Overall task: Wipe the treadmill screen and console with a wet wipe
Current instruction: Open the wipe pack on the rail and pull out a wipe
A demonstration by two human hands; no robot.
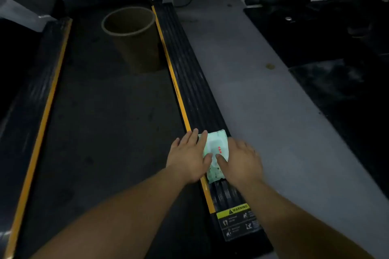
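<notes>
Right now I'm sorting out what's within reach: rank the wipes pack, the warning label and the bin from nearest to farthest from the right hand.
1. wipes pack, under the right hand.
2. warning label, nearer the camera, same side rail.
3. bin, far up the belt.

Pack of wet wipes (pixel 214 149): pale green soft packet with a lighter oval lid panel on top and small red marks near the middle. Lies flat, long axis along the treadmill's right side rail (pixel 189 82), near its rear end, just beside the yellow edge stripe. Lid state not discernible. Both packet sides are partly covered by hands.
</notes>
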